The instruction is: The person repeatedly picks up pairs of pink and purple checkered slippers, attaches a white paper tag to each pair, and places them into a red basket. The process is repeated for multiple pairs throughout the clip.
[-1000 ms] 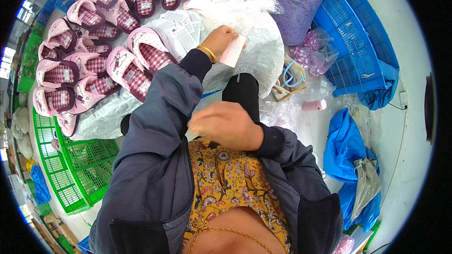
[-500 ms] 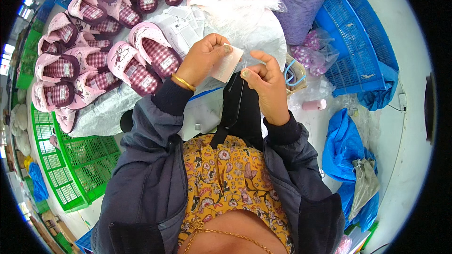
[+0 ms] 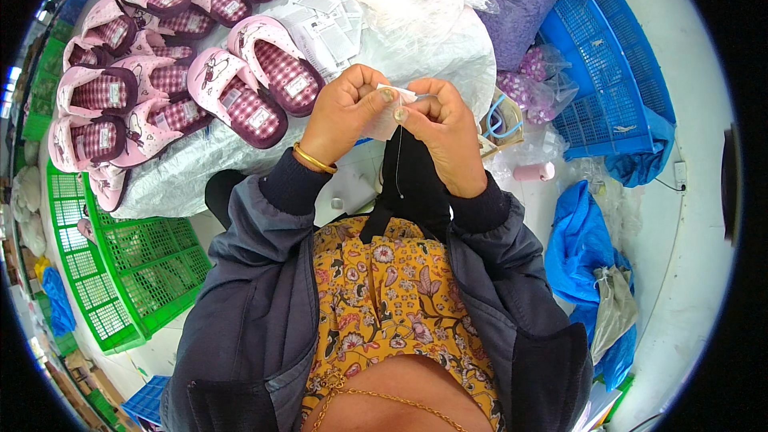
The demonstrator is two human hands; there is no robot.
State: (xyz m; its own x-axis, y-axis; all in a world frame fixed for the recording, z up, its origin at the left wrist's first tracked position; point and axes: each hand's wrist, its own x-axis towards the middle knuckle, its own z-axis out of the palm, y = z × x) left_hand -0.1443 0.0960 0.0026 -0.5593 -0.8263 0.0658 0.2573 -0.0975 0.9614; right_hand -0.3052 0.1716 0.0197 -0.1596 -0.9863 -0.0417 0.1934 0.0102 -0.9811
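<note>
Crinkled, whitish plastic sheeting (image 3: 468, 56) is lying under padded pink slippers (image 3: 282, 70) with checked insoles. Near its edge, the left hand (image 3: 348, 112) is pinching a thin, flat, pale card (image 3: 384, 117) between thumb and fingers. Meeting it there, the right hand (image 3: 448, 132) is gripping a fine string (image 3: 399, 162), which is hanging over smooth dark trousers (image 3: 422, 184).
</note>
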